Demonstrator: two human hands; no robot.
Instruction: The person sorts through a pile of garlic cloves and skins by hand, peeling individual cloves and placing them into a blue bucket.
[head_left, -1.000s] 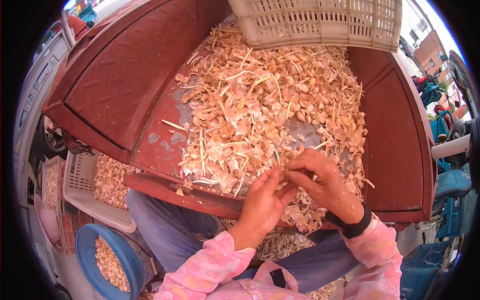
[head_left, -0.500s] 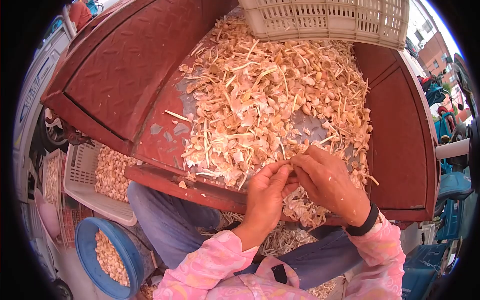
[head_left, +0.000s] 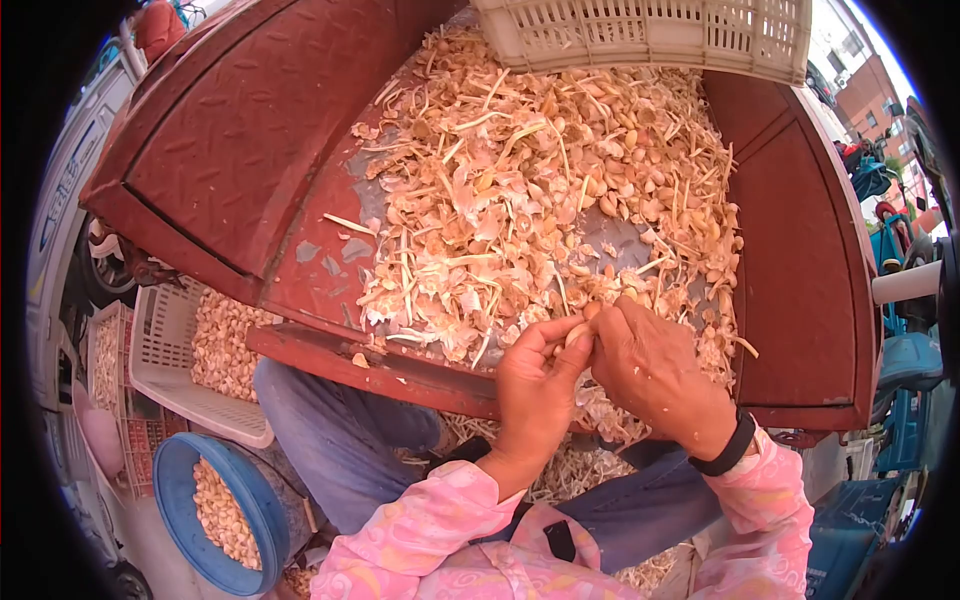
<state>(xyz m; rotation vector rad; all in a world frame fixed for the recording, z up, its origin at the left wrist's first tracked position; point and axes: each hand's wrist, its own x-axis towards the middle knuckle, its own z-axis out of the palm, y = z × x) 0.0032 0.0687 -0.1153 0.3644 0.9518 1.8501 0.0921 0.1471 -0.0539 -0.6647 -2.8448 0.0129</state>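
My left hand point(head_left: 536, 390) is closed, with a pale garlic clove point(head_left: 577, 335) pinched between thumb and fingers. Right up against it, my right hand point(head_left: 660, 372) has its fingertips closed on the same clove, which they partly cover. Both hands are above the front edge of a red metal truck bed point(head_left: 330, 270). Just beyond them spreads a heap of garlic skins, dry stalks and loose cloves point(head_left: 510, 200).
A cream plastic crate point(head_left: 650, 35) rests at the far end of the heap. Down on the left are a blue bucket point(head_left: 172, 500) and a white basket point(head_left: 165, 330), both holding garlic cloves. Red side panels point(head_left: 800, 280) flank the bed. Peelings lie on the ground between my legs.
The fingers have shifted slightly, and the clove now shows more plainly at my left fingertips. Both hands stay together in nearly the same place. The view has tilted slightly.
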